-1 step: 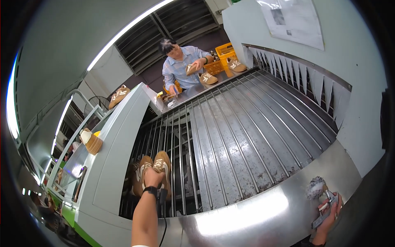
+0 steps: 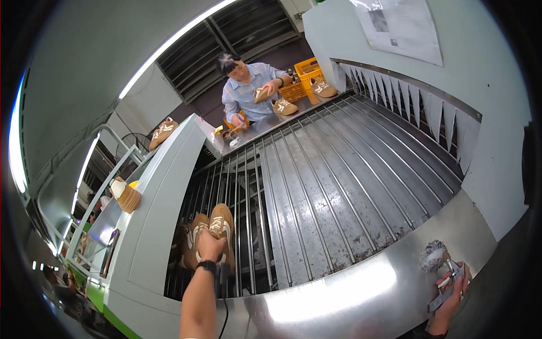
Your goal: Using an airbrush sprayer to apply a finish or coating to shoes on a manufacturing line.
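Observation:
My left hand (image 2: 210,247) is closed at the openings of two tan lace-up sneakers with white stripes. Its fingers grip the right-hand sneaker (image 2: 222,219), and the left-hand sneaker (image 2: 197,227) lies against it; whether the hand holds that one too is unclear. Both sit over the metal bars at the left end of the roller rack. Far to the right, above the steel ledge, my right hand (image 2: 451,296) is wrapped round a brush with a fuzzy grey head (image 2: 433,257). A grey piece and a thin white stick also show in that hand; their kind is unclear.
Metal bars run over a steel plate (image 2: 316,198) towards a strip-curtained opening (image 2: 406,104). Across it, a co-worker (image 2: 254,93) holds a tan sneaker (image 2: 261,94); two more sneakers stand nearby. Yellow crates (image 2: 307,68) are behind. Other shoes rest on the pale machine housing (image 2: 164,209).
The right-hand sneaker's toe has moved slightly away from me and left. My left hand keeps its grip. My right hand has barely moved.

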The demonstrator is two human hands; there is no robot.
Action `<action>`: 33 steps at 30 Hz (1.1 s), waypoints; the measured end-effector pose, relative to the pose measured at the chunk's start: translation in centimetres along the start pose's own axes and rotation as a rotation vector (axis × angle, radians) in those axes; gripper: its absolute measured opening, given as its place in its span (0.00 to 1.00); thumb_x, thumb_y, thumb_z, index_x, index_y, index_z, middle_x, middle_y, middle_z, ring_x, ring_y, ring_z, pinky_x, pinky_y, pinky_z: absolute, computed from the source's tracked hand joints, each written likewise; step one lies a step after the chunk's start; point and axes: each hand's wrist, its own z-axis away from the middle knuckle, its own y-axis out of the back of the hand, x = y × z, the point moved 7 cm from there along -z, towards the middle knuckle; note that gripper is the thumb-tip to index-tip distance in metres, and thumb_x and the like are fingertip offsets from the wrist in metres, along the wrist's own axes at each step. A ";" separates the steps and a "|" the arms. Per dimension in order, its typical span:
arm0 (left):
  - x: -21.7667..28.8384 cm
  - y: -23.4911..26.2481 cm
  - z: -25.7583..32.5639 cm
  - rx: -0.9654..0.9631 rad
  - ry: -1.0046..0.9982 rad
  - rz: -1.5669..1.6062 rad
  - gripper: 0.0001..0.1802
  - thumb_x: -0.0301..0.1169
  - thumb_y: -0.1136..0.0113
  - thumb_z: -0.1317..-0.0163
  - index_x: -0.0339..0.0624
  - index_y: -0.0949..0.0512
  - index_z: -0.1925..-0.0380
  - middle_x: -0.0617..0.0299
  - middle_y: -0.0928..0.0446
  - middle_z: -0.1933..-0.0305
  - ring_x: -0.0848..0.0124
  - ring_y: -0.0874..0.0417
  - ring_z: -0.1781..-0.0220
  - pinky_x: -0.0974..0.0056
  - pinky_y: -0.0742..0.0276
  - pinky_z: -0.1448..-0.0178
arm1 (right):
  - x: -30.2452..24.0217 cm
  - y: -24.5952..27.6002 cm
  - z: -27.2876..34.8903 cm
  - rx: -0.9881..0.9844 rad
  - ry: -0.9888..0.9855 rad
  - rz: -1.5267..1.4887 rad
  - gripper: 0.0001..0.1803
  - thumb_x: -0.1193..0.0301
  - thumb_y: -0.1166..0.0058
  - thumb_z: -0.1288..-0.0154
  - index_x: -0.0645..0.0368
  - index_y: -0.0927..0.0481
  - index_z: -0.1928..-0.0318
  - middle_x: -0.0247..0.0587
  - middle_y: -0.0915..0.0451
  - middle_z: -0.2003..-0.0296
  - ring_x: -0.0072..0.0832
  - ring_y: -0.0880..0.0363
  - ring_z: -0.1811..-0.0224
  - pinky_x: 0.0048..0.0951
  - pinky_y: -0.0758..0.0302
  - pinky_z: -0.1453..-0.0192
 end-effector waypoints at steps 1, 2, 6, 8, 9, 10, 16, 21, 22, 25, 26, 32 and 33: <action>0.6 1.0 1.4 0.090 -0.101 0.049 0.31 0.37 0.27 0.62 0.31 0.26 0.58 0.41 0.23 0.56 0.45 0.22 0.53 0.52 0.26 0.47 | 0.3 0.2 -0.1 0.006 -0.005 -0.006 0.22 0.61 0.59 0.29 0.58 0.34 0.40 0.37 0.25 0.69 0.21 0.27 0.74 0.21 0.28 0.67; 1.4 1.9 3.0 0.178 -0.201 0.098 0.33 0.36 0.26 0.62 0.31 0.28 0.57 0.41 0.24 0.56 0.44 0.23 0.53 0.50 0.27 0.47 | 0.5 0.4 -0.1 0.021 0.005 -0.036 0.22 0.61 0.59 0.29 0.59 0.34 0.41 0.37 0.25 0.69 0.21 0.27 0.74 0.22 0.27 0.68; 5.8 6.3 7.8 0.044 -0.206 0.389 0.35 0.32 0.25 0.62 0.28 0.28 0.53 0.45 0.23 0.56 0.54 0.20 0.53 0.58 0.25 0.48 | 0.2 -0.2 -0.2 -0.057 -0.025 0.041 0.27 0.55 0.56 0.31 0.60 0.36 0.40 0.38 0.26 0.67 0.23 0.26 0.71 0.26 0.25 0.65; 9.3 8.1 10.6 -0.034 -0.156 0.459 0.33 0.29 0.27 0.58 0.29 0.28 0.51 0.50 0.21 0.56 0.62 0.19 0.55 0.62 0.24 0.49 | 0.0 -0.1 -0.1 -0.083 -0.045 0.052 0.28 0.54 0.55 0.32 0.60 0.36 0.40 0.38 0.26 0.67 0.24 0.25 0.69 0.27 0.24 0.65; 10.5 7.0 12.1 -0.275 -0.026 0.809 0.29 0.29 0.29 0.54 0.30 0.28 0.51 0.53 0.21 0.56 0.64 0.19 0.55 0.63 0.24 0.49 | 0.1 0.0 -0.1 -0.098 -0.039 0.023 0.28 0.54 0.54 0.32 0.60 0.36 0.40 0.38 0.26 0.67 0.24 0.25 0.69 0.28 0.24 0.64; 12.2 5.5 14.2 -0.532 0.115 1.154 0.26 0.29 0.31 0.51 0.31 0.27 0.51 0.55 0.20 0.55 0.67 0.19 0.56 0.64 0.23 0.50 | 0.2 0.2 0.0 -0.108 -0.031 0.001 0.29 0.54 0.54 0.32 0.60 0.37 0.40 0.38 0.26 0.67 0.24 0.25 0.69 0.29 0.24 0.64; 18.1 2.1 28.4 -1.106 0.665 1.494 0.21 0.30 0.39 0.40 0.33 0.28 0.48 0.58 0.21 0.52 0.67 0.20 0.52 0.63 0.25 0.45 | -0.5 -1.9 0.4 -0.124 -0.023 0.051 0.28 0.55 0.53 0.33 0.61 0.37 0.41 0.40 0.24 0.67 0.26 0.23 0.69 0.28 0.25 0.63; 18.9 3.0 31.8 -1.474 0.539 1.400 0.41 0.42 0.34 0.43 0.37 0.43 0.35 0.56 0.27 0.44 0.67 0.25 0.43 0.65 0.30 0.37 | -1.8 -2.6 0.3 -0.130 -0.074 0.269 0.27 0.57 0.52 0.34 0.65 0.35 0.43 0.43 0.22 0.67 0.26 0.22 0.69 0.27 0.25 0.63; 19.1 2.8 32.3 -1.525 0.453 1.337 0.41 0.41 0.33 0.43 0.37 0.42 0.35 0.58 0.28 0.45 0.70 0.26 0.44 0.66 0.30 0.39 | -2.5 -3.0 0.3 -0.128 -0.086 0.287 0.27 0.57 0.52 0.34 0.65 0.35 0.43 0.43 0.22 0.67 0.26 0.22 0.69 0.27 0.25 0.63; 20.8 3.0 32.5 -1.521 0.315 1.343 0.42 0.41 0.32 0.44 0.37 0.43 0.35 0.60 0.29 0.45 0.72 0.27 0.45 0.67 0.31 0.41 | -4.3 -6.4 2.0 -0.219 -0.193 0.247 0.30 0.56 0.50 0.35 0.67 0.36 0.43 0.44 0.22 0.66 0.27 0.21 0.67 0.28 0.23 0.63; 21.4 3.2 32.0 -1.463 0.238 1.408 0.43 0.41 0.32 0.44 0.36 0.43 0.35 0.61 0.29 0.45 0.72 0.28 0.44 0.66 0.31 0.41 | -4.6 -8.9 3.0 -0.303 -0.260 0.235 0.30 0.54 0.49 0.36 0.68 0.34 0.45 0.46 0.22 0.67 0.29 0.20 0.69 0.29 0.22 0.64; 19.9 1.7 31.6 -1.361 0.080 1.392 0.49 0.39 0.30 0.46 0.35 0.49 0.32 0.59 0.35 0.38 0.70 0.33 0.38 0.63 0.36 0.35 | -4.1 -18.6 6.2 -0.860 -0.313 0.279 0.33 0.51 0.48 0.36 0.72 0.31 0.47 0.49 0.20 0.65 0.31 0.20 0.66 0.31 0.22 0.60; 20.5 1.6 31.7 -1.411 0.072 1.409 0.50 0.38 0.29 0.46 0.35 0.50 0.32 0.59 0.36 0.37 0.69 0.34 0.36 0.63 0.37 0.34 | -5.0 -19.5 6.6 -0.973 -0.182 0.348 0.29 0.55 0.53 0.31 0.73 0.29 0.46 0.47 0.19 0.63 0.29 0.21 0.64 0.29 0.24 0.58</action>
